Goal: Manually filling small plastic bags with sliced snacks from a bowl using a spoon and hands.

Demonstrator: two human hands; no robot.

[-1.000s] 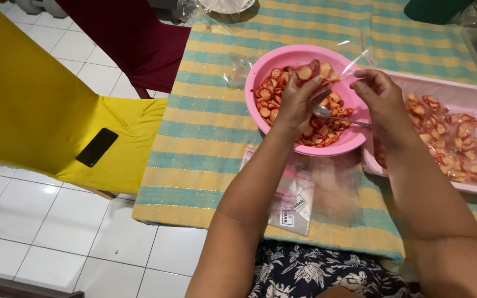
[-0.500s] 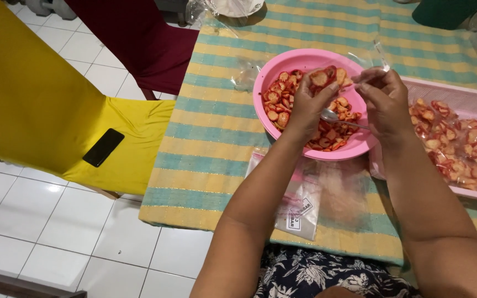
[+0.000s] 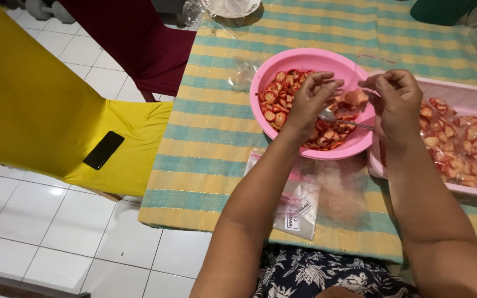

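Hands are seen from above over a striped yellow-and-teal tablecloth covering the surface. Left hand is held above a round pink bowl filled with red-orange sliced chips; its fingers are curled together, pinching what appears to be the edge of a thin clear plastic bag, which is hard to make out. Right hand is raised just beside it, over the bowl's right rim, fingertips likewise pinched shut on the same clear bag. A few chips are seen between the two hands, apparently inside the bag. A metal spoon is laid in the bowl, under the hands.

A rectangular pink tray with more chips is placed to the right, touching the bowl. Flat clear plastic bags with a small label are lying on the cloth near the surface's edge, below the bowl. A yellow-covered chair is noted at left, with a black phone resting on its seat; a maroon-covered chair stands beyond it.
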